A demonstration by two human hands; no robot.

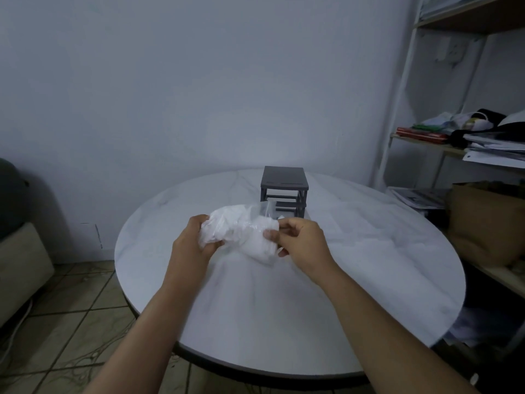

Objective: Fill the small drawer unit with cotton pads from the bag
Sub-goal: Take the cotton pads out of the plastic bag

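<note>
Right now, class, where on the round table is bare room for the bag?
Bare: the table left of the drawer unit, right of it toward the shelf, and the near edge. Crowded: the middle, where left hand and right hand grip the bag.

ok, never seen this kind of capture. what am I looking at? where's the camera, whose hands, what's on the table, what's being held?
There is no robot here. It is one picture from a wide-angle camera worn on a person's head, looking forward and down, so the two bare arms coming in from the bottom edge are the wearer's own.

The left hand and right hand both grip a clear plastic bag of white cotton pads, held up above the table, the left at one end and the right pinching the other.

On the round white table stands a small dark grey drawer unit, just beyond the bag. The bag hides part of its front, so I cannot tell how its drawers stand.

To the right is a shelf unit with papers and clutter.
</note>
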